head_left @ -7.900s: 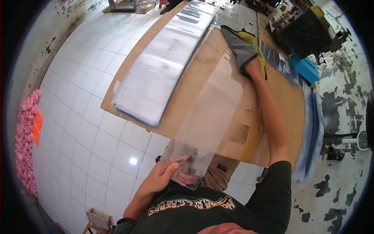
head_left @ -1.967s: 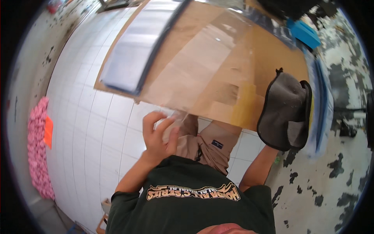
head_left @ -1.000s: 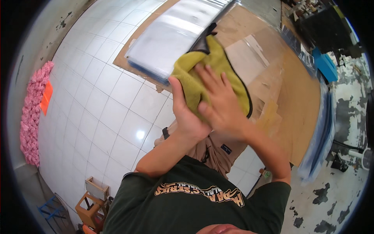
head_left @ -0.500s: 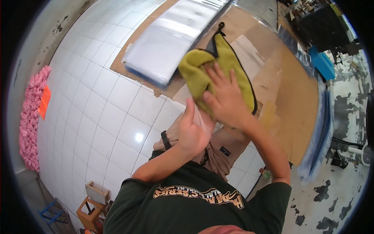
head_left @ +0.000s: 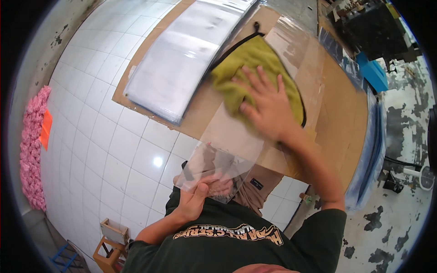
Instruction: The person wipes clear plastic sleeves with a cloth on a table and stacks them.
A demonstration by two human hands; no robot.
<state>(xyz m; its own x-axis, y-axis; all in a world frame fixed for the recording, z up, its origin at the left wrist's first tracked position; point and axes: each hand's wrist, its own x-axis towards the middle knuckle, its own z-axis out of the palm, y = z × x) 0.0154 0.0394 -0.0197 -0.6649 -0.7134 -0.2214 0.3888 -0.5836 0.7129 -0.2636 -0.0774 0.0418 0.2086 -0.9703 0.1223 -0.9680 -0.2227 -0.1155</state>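
A yellow-green cloth (head_left: 248, 57) with black edging and a small black loop lies on the tabletop, over part of a clear plastic sheet (head_left: 232, 132). My right hand (head_left: 268, 107) presses on the cloth from above, its fingers spread and slightly blurred. The sheet runs from beneath the cloth, across the table's near edge and toward my body. Down by my shirt, my left hand (head_left: 195, 198) grips the sheet's near end, with the thumb on top and the fingers showing through the plastic.
Brown cardboard (head_left: 339, 123) covers the table. To the left of the cloth lies a stack of clear plastic sheets (head_left: 170, 59). More plastic sheeting (head_left: 371, 154) hangs at the right edge, near a blue box (head_left: 373, 73). A pink bundle (head_left: 34, 150) stands by the left wall.
My left hand has moved down and left toward my body, gripping the plastic sheet, which now stretches out flat. The cloth has spread flatter under my right hand, which has shifted slightly right.
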